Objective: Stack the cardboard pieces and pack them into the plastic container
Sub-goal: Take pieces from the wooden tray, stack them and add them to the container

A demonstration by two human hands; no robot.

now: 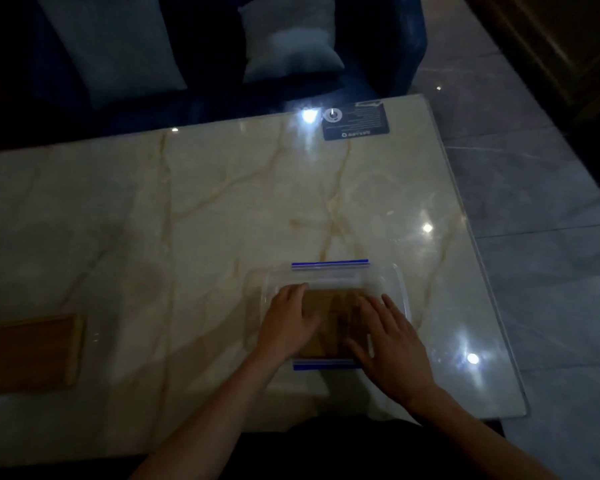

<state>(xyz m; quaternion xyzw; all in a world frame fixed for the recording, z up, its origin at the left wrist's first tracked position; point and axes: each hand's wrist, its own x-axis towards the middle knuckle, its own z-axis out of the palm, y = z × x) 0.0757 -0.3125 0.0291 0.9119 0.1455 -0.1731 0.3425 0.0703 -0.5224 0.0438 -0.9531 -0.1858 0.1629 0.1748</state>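
A clear plastic container (pixel 397 282) with blue clips at its far and near edges sits on the marble table (pixel 205 220), right of centre near me. Brown cardboard pieces (pixel 329 320) lie inside it, seen through clear plastic. My left hand (pixel 290 323) rests flat on the left part of the container's top, fingers pointing away from me. Over the right part lies my right hand (pixel 392 341), flat with fingers spread. Whether a lid lies under my hands is hard to tell in the dim light.
A wooden board (pixel 28 355) lies at the table's left near edge. A dark card (pixel 357 123) and a small round object (pixel 332 115) sit at the far right corner. A dark sofa with cushions (pixel 291 43) stands behind the table. Tiled floor is to the right.
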